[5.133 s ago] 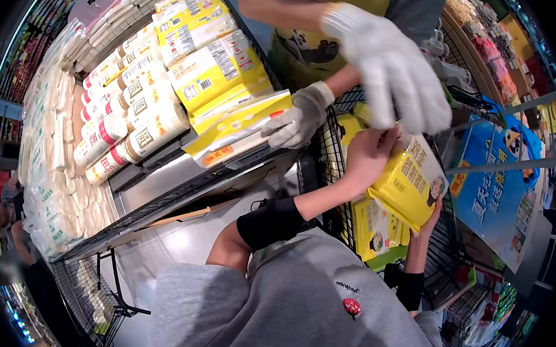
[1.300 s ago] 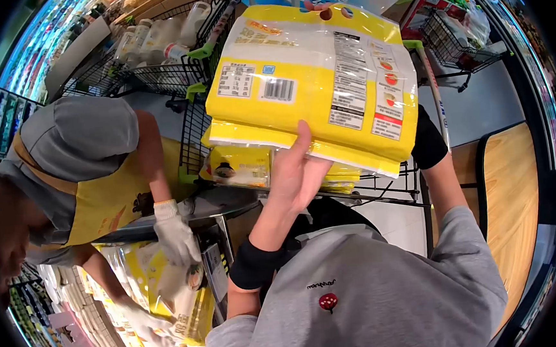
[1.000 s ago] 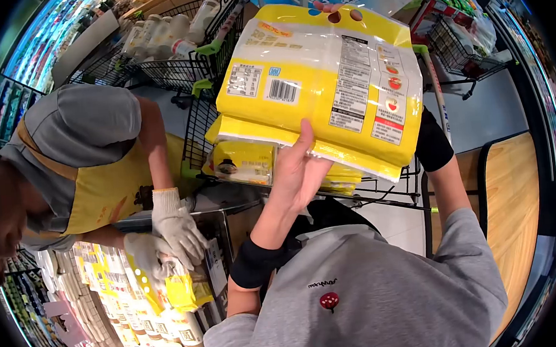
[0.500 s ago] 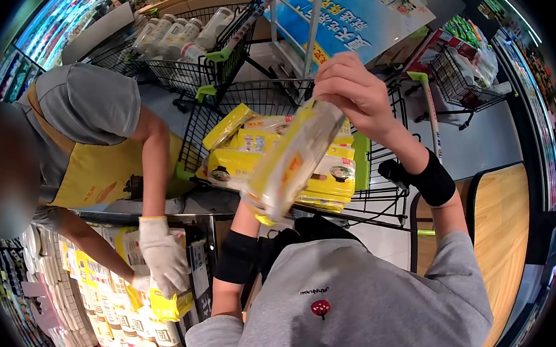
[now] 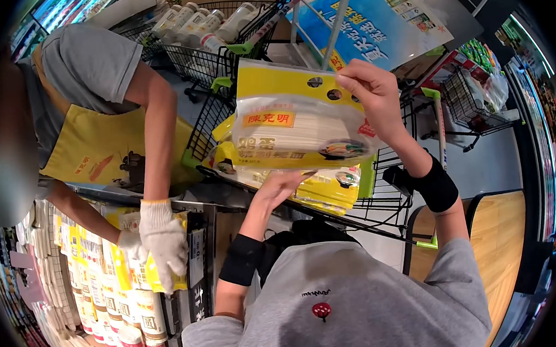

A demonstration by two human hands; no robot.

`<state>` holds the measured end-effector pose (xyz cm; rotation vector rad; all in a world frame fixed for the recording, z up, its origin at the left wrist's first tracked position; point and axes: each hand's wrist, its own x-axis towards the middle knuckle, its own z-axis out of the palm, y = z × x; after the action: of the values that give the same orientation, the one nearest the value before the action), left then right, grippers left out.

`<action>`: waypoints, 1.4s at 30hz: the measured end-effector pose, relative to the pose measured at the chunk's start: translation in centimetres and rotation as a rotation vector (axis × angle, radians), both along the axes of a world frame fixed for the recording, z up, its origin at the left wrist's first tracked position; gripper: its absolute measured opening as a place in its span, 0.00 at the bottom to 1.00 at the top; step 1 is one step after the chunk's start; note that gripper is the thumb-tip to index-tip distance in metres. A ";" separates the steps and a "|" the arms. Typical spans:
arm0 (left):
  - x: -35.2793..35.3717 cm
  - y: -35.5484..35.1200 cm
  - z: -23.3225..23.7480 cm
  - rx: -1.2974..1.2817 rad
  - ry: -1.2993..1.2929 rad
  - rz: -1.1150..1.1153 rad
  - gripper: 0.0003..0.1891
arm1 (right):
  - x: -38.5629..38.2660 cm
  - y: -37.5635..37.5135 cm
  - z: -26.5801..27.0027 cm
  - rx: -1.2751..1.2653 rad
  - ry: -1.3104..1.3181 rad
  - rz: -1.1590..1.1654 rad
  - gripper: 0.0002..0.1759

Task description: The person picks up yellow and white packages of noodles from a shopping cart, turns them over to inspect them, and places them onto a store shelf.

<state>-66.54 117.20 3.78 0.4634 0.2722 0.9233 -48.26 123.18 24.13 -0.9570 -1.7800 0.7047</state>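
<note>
A yellow-and-clear noodle package (image 5: 300,117) is held up above a black cart, its printed front facing me. My right hand (image 5: 372,96) pinches its upper right corner, fingers closed on the yellow edge. Under the bottom edge of the package is my left hand (image 5: 283,187), palm up and supporting it, with the fingertips partly hidden. More yellow packages (image 5: 331,195) lie in the cart (image 5: 384,214) behind and below.
At the left a co-worker in a yellow apron (image 5: 105,147) reaches with gloved hands (image 5: 164,243) into a shelf of noodle packs (image 5: 98,270). Another cart (image 5: 206,66) holds white cylindrical packs. A wooden panel (image 5: 501,235) stands at right, a blue poster (image 5: 371,31) at the top.
The package has turned from tilted and edge-on to upright with its front showing. My left hand has come into view beneath it. The co-worker's gloved hand has shifted slightly upward.
</note>
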 end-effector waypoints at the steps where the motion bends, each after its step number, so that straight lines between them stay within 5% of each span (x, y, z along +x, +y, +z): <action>1: 0.6 0.6 -0.2 -0.044 -0.082 0.068 0.35 | -0.2 0.1 0.1 -0.008 -0.010 -0.004 0.06; 4: 1.3 1.7 0.0 -0.088 -0.166 0.267 0.44 | -0.6 0.6 -0.1 -0.065 0.001 -0.023 0.07; 15: -0.3 1.3 -0.9 -0.174 -0.150 0.425 0.40 | 0.9 3.2 -5.9 -0.729 0.253 -0.014 0.13; 20: -0.4 1.8 -0.7 -0.179 -0.175 0.426 0.39 | 5.9 -0.7 -8.5 -0.663 0.630 -0.027 0.20; 25: 0.9 3.5 1.5 -0.140 -0.226 0.366 0.42 | 3.6 -4.5 -11.4 -0.552 0.691 -0.027 0.26; 29: 3.1 4.7 1.8 -0.181 -0.269 0.332 0.40 | 1.5 -2.4 -9.1 -0.436 0.940 -0.175 0.15; 36: 4.6 4.7 1.0 -0.265 -0.288 0.318 0.40 | 1.7 -1.1 -7.5 -0.377 0.576 -0.417 0.09; 42: 4.5 4.8 -0.3 -0.244 -0.321 0.151 0.41 | 1.1 -0.6 -5.9 -0.198 0.515 -0.423 0.08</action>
<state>-62.06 122.00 3.45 0.0666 0.1256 1.0806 -47.19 122.62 18.22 -1.1184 -1.0320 0.7746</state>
